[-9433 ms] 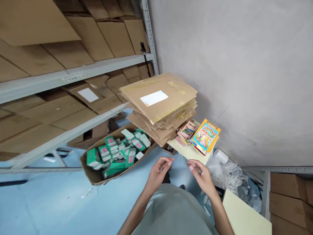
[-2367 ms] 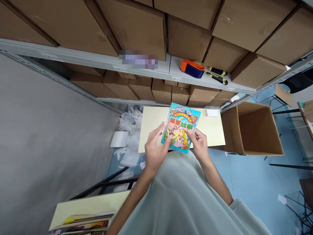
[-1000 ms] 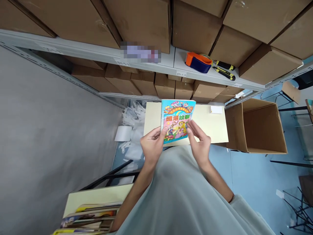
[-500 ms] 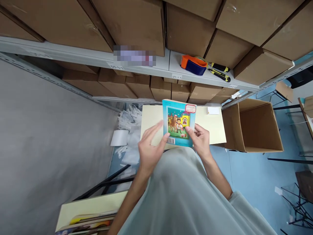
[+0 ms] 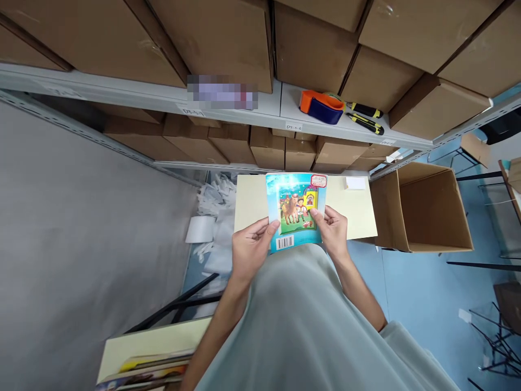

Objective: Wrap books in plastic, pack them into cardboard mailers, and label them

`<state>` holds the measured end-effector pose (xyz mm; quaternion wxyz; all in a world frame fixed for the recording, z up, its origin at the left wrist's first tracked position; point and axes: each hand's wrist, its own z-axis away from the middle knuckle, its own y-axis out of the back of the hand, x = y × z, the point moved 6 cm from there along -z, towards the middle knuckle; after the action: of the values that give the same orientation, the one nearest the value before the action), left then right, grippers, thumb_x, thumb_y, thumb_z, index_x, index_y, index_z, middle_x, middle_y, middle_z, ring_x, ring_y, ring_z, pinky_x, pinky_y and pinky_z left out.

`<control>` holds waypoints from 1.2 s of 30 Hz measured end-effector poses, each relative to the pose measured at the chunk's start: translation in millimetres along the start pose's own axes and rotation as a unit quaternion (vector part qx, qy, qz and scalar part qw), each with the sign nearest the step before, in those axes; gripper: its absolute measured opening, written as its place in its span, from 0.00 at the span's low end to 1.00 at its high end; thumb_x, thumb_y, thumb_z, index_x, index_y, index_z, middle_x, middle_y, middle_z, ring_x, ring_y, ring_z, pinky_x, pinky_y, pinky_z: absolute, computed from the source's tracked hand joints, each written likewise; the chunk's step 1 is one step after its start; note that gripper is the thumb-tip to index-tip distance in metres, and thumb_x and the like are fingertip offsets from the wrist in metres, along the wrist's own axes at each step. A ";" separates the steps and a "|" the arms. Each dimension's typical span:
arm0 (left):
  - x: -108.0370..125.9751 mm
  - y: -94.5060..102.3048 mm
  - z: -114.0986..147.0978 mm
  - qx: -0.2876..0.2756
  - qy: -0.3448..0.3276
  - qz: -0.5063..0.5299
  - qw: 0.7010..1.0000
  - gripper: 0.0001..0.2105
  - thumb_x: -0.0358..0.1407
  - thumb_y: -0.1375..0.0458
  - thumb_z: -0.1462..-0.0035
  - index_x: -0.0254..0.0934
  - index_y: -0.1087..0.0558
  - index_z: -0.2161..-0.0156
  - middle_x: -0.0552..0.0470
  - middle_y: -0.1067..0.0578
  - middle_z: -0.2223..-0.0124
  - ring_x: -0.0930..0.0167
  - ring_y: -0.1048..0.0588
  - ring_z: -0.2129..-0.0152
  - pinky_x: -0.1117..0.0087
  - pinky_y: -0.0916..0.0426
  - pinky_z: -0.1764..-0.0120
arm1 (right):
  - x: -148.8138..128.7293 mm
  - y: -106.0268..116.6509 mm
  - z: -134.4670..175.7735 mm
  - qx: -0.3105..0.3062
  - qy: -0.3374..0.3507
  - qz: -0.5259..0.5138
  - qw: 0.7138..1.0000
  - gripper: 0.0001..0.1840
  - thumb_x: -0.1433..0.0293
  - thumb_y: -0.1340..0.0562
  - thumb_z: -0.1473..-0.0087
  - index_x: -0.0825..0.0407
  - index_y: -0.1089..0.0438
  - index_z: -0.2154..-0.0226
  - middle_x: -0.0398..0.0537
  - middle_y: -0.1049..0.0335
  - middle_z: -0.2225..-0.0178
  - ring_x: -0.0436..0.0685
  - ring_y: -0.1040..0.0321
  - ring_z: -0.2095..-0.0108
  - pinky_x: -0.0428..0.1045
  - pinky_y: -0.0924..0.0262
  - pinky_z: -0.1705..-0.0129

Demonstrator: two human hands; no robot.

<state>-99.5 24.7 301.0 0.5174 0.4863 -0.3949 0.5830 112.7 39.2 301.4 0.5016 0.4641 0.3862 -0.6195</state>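
A blue picture book [image 5: 297, 220] is held up in front of me, with a horse and a figure pictured on its cover, a barcode low on the left and a red-edged stamp at the upper right. My left hand [image 5: 251, 247] pinches its left edge, thumb on the cover and fingers behind. On the other side my right hand [image 5: 332, 232] grips the right edge, its thumb lying on the picture. Beneath the book is a pale yellow tabletop [image 5: 252, 198], partly hidden by it. A small white box [image 5: 355, 183] lies on that tabletop to the right.
An open cardboard box [image 5: 431, 209] stands right of the table. Ahead, a shelf [image 5: 268, 108] carries brown boxes, an orange and blue tape dispenser [image 5: 321, 107] and box cutters [image 5: 366, 117]. White wrapping [image 5: 220, 228] is heaped at left. More books [image 5: 154, 369] lie at lower left.
My left hand's fingers have closed onto the book's left edge; they were spread beside it before. The book has come slightly lower and tilted to face me more.
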 end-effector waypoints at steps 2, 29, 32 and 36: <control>-0.9 1.3 0.3 0.012 -0.020 -0.009 1.000 0.17 0.50 0.30 0.44 0.35 0.13 0.64 0.50 0.15 0.67 0.61 0.16 0.69 0.66 0.18 0.64 | -2.3 0.9 0.9 0.012 0.024 0.021 0.999 0.30 0.42 0.27 0.45 0.52 0.17 0.58 0.50 0.14 0.61 0.63 0.17 0.60 0.53 0.20 0.61; 20.7 21.1 5.1 0.031 -0.084 0.054 0.994 0.17 0.42 0.28 0.44 0.37 0.21 0.53 0.46 0.14 0.62 0.64 0.13 0.64 0.69 0.20 0.65 | -16.2 -12.4 25.4 -0.016 0.058 0.039 0.997 0.28 0.42 0.30 0.42 0.52 0.20 0.62 0.45 0.23 0.71 0.55 0.30 0.70 0.47 0.33 0.71; 22.7 21.2 6.7 0.038 -0.078 0.048 0.995 0.15 0.42 0.28 0.45 0.37 0.20 0.55 0.46 0.14 0.63 0.63 0.13 0.64 0.68 0.20 0.65 | -15.7 -13.2 25.4 -0.014 0.058 0.024 0.998 0.27 0.44 0.29 0.42 0.51 0.20 0.62 0.45 0.23 0.70 0.54 0.31 0.71 0.47 0.34 0.72; 22.9 22.0 5.4 0.046 -0.080 0.044 0.995 0.14 0.42 0.27 0.47 0.37 0.19 0.58 0.47 0.14 0.64 0.65 0.14 0.66 0.68 0.19 0.65 | -17.0 -13.8 24.7 -0.019 0.058 0.030 0.998 0.27 0.43 0.29 0.42 0.52 0.20 0.63 0.44 0.26 0.73 0.53 0.33 0.73 0.46 0.36 0.74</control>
<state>-120.1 21.1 325.4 0.4349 0.5365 -0.4289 0.5822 95.7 23.0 324.7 0.5052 0.5010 0.4123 -0.5691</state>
